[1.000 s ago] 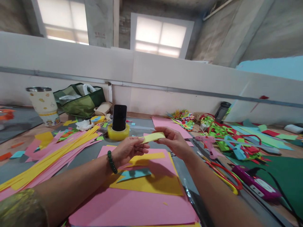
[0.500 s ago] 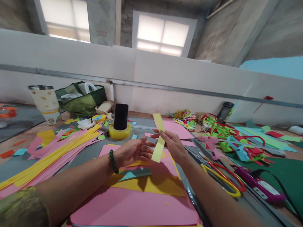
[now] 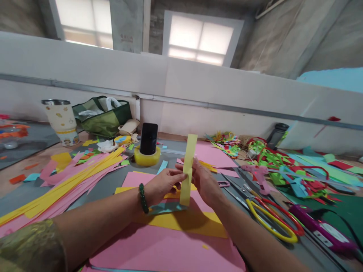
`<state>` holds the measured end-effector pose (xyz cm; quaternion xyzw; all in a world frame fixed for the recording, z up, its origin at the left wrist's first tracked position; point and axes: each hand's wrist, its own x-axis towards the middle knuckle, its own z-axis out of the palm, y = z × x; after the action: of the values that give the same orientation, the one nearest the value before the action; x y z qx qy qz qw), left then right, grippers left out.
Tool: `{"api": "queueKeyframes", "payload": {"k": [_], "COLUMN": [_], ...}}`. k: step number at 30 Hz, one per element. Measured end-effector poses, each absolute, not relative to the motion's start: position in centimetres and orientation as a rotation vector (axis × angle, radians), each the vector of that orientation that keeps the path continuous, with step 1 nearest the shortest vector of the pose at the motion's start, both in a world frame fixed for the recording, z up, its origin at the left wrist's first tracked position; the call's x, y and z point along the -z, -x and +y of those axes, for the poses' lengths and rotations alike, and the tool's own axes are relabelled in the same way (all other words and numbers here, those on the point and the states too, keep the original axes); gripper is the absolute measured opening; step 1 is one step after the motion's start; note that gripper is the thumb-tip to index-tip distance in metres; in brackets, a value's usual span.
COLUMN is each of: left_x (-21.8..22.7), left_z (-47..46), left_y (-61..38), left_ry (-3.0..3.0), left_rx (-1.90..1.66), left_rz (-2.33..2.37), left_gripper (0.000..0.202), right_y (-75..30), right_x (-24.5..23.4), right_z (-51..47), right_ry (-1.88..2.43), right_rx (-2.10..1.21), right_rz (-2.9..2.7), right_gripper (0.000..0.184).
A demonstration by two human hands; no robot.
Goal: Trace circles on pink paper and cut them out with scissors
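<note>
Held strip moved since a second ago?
Yes, the strip turned from sideways to upright: its top, earlier lower in view than the phone, is now level with the phone's middle.

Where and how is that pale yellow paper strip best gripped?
Probably a light pinch at mid-length, coming from either side: the pale yellow strip is thin, narrow and roughly upright, its ends free. The left hand is at its left edge there, the right hand at its right.

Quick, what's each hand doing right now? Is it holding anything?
Left hand: closed, pinching the left edge of the pale yellow strip.
Right hand: holding the same strip, some fingers hidden behind it.
</note>
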<state>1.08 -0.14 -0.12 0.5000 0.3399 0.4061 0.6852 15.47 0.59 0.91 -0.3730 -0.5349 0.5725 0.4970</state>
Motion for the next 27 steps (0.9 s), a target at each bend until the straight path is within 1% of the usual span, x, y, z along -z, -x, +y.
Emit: {"api": "queueKeyframes", "payload": {"k": [3,5,9,11,13,17,22,27], "left_x": [-0.1,-0.3,-0.5,-0.5,-0.5,-0.3,0.0,-0.1], "left_z": [-0.1,-0.2,-0.3,-0.3,-0.4,-0.4,-0.3,-0.3], "left_y": [-0.9,-0.8,-0.8,-0.9,-0.9,-1.0,-1.0,-1.1], "left_ry": [-1.236,-1.325,-1.417,-1.417,-1.413,-1.412,-1.423,-1.433], "left_rx": [-0.954,-0.966,-0.950,-0.941,-0.939,-0.944,-0.952,-0.933], "left_rz": [0.799,0.795,0.812,0.822,0.814,0.795,0.800,0.820], "left_gripper": [0.037,0.039,0.047,0.048,0.048,0.048,0.049,0.040], "right_y": [-16.3,-16.7,-16.8,-16.8,-16.7,-16.6,-16.5,-16.6], "right_x": [-1.6,-2.0,-2.2,-2.1,-2.1,-2.1,-2.3,-2.2], "right_z": [1.0,1.1,0.9,0.9,0.9,1.0,0.9,0.9], "right_ry": [0.906,0.918,0.931,0.974,0.999,1.011,1.010,1.013], "right_rx": [-1.336,-1.308,-1.290,-1.267,-1.249,-1.276,-1.244,-1.230], "right_rz": [-1.375,-1.442,-1.469,-1.425,-1.381,-1.334,-1.330,-1.337], "right_gripper": [0.037,0.043,0.039,0.043,0.048,0.048,0.043,0.042]}}
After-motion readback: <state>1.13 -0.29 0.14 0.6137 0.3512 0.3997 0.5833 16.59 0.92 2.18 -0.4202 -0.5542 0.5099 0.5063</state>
